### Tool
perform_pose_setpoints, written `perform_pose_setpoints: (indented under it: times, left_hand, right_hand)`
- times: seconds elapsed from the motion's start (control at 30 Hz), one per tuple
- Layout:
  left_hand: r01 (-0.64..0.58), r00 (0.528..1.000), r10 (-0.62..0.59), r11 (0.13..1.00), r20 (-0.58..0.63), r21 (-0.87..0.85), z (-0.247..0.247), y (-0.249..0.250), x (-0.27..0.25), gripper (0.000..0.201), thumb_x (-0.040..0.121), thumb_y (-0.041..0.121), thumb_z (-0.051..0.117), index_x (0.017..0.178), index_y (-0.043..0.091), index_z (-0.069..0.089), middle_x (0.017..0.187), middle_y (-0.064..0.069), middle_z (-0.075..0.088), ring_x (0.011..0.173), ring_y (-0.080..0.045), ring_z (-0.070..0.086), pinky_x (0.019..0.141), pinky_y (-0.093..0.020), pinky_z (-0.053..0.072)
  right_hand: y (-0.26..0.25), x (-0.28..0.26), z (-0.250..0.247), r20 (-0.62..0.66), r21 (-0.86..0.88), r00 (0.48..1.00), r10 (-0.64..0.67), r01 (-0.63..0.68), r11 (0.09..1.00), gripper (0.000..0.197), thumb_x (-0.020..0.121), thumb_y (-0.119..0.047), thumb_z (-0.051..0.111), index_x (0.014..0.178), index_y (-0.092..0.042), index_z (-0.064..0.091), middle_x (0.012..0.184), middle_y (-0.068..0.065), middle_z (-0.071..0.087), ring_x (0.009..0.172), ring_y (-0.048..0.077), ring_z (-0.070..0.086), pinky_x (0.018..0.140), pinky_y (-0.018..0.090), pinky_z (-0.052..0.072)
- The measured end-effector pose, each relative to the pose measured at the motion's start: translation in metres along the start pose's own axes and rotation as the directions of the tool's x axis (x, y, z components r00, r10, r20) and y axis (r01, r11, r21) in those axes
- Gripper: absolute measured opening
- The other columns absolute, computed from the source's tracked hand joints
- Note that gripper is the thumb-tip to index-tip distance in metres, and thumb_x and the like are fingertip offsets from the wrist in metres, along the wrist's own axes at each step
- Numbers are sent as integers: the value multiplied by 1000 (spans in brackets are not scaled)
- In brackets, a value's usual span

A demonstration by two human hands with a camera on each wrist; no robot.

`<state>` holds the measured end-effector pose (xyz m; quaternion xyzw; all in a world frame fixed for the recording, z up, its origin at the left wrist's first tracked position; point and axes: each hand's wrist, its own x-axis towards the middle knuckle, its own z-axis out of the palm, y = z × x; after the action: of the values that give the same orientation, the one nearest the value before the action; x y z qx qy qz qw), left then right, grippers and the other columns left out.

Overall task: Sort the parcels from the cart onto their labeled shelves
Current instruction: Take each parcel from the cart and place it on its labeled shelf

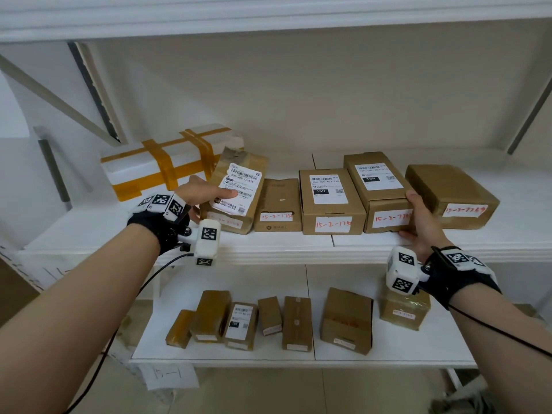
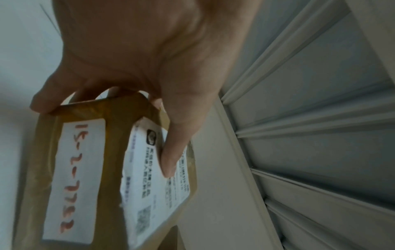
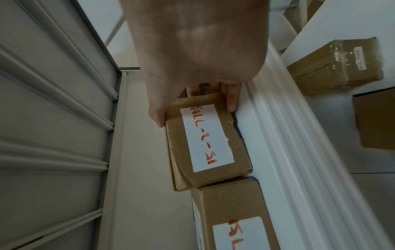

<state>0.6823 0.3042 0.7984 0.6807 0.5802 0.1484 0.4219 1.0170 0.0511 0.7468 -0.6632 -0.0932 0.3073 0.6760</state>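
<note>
My left hand [image 1: 209, 204] grips a taped brown parcel [image 1: 239, 192] by its left end, thumb on the white shipping label. The parcel is tilted at the left of the middle shelf [image 1: 298, 246]. In the left wrist view the left hand [image 2: 111, 121] pinches that parcel [image 2: 96, 169], which carries a red handwritten tag. My right hand [image 1: 410, 215] holds the front right corner of a long cardboard box [image 1: 379, 186], thumb on top and fingers below. The right wrist view shows the right hand [image 3: 194, 110] on this box [image 3: 205, 148]; a thin dark gap shows under its front edge.
A white foam box [image 1: 167, 162] with orange tape stands behind the left parcel. Three more tagged boxes [image 1: 330, 198] share the middle shelf, one [image 1: 451, 195] just right of my right hand. Several small parcels [image 1: 283, 321] line the lower shelf. The shelf above [image 1: 268, 19] hangs low.
</note>
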Motion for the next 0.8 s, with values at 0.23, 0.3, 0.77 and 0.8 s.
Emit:
perform_pose_setpoints:
  times: [0.23,0.3,0.77,0.8]
  left_hand:
    - [162,985,-151,979,88,-127,0,-30,24,108,28,75,84,119,23,62,117,-10,70,109,-33,65,101,-51,49]
    - [163,984,-147,970,99,-180,1,-28,8,85,49,73,80,118,28,61,120,-10,69,113,-34,62,104,-51,47]
    - [138,990,-117,913,77,-385,-1,-17,-5,53,75,62,73,114,28,60,106,-6,74,101,-28,69,100,-45,51]
    - [134,991,-112,907,77,-400,-1,-16,-5,51,78,61,72,115,28,60,104,-6,74,98,-27,69,99,-44,52]
  right_hand:
    - [1,1,1,-1,8,1000,13,-13,1000,24,94,-54,59,96,-31,58,98,-3,67,95,14,60,106,38,44]
    - [0,1,1,0,4,1000,11,-11,1000,23,94,-54,58,96,-31,57,98,-3,66,95,14,60,106,38,44]
    - [5,7,-4,27,12,1000,15,-15,1000,26,94,-55,59,98,-29,57,100,-2,67,96,15,60,108,40,44]
    - [4,7,-4,27,10,999,16,-17,1000,25,94,-54,58,97,-29,57,99,-2,66,94,14,60,107,39,44]
